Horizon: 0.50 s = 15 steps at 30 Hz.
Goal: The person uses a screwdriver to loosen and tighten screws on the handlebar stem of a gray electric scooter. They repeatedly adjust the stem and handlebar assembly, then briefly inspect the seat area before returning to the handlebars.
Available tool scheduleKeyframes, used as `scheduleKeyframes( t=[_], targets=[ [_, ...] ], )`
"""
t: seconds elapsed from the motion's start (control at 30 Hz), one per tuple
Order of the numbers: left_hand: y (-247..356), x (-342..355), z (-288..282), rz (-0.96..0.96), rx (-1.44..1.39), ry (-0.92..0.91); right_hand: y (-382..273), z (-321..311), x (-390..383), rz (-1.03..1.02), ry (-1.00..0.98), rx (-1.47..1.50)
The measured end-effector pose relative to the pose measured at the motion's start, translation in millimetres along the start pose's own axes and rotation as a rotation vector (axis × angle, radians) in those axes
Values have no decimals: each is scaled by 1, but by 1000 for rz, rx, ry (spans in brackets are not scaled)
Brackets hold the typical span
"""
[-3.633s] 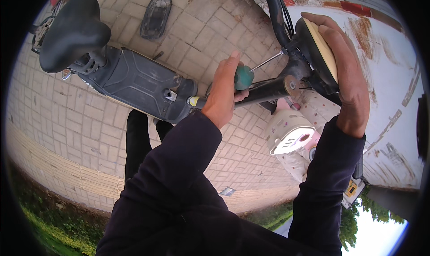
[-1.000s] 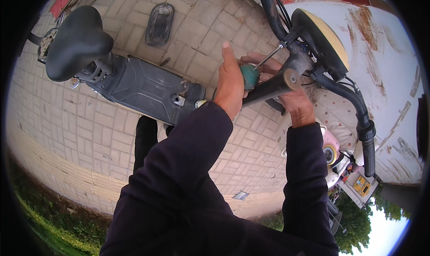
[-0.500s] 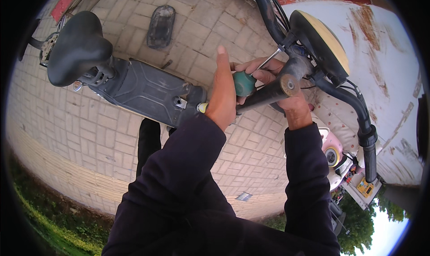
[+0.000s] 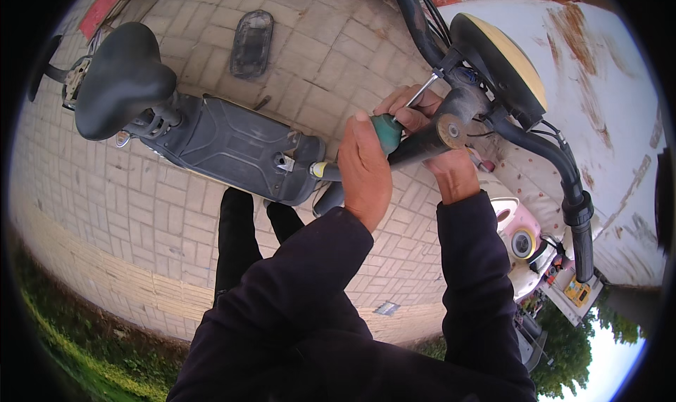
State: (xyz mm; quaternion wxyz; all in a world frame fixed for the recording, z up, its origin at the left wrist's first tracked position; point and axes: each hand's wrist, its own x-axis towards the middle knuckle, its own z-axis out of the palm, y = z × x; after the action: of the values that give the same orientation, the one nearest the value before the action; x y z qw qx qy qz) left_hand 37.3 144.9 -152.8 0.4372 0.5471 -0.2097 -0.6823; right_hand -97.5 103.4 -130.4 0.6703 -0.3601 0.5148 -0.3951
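Note:
A screwdriver (image 4: 386,134) with a stubby green handle and a bright metal shaft slants up to the handlebar (image 4: 415,29) of a small electric scooter. Its tip meets the bar beside the black-backed, cream-fronted headlight (image 4: 501,57). My left hand (image 4: 366,173) is closed about the handle end, thumb up; its far fingers are hidden. Reaching around the dark steering column (image 4: 422,143), my right hand (image 4: 420,105) has its fingers closed at the shaft where it leaves the handle. The column hides part of that palm.
The scooter's black saddle (image 4: 123,82) and footboard (image 4: 236,145) extend to the left. A dark oblong cover (image 4: 251,43) lies on the paving. At the right, a pink and white vehicle (image 4: 517,233) stands below the handlebar grip (image 4: 581,247), near a stained white surface (image 4: 591,99).
My left hand has turned around the handle, its back now showing more, and shifted slightly right. The screwdriver remains at the bar; my right fingers have moved a little up the shaft.

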Motion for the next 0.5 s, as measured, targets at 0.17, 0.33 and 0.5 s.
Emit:
scheduleKeyframes(
  t=[0.17,0.33,0.5],
  targets=[
    [16,13,-15,-211,-24,-132,-2,-2,1,4,-106,-48],
    [34,1,-26,-298,-123,-317,2,4,-2,18,-26,43],
    [20,-15,-9,98,36,-29,5,4,-3,12,0,104]
  ],
)
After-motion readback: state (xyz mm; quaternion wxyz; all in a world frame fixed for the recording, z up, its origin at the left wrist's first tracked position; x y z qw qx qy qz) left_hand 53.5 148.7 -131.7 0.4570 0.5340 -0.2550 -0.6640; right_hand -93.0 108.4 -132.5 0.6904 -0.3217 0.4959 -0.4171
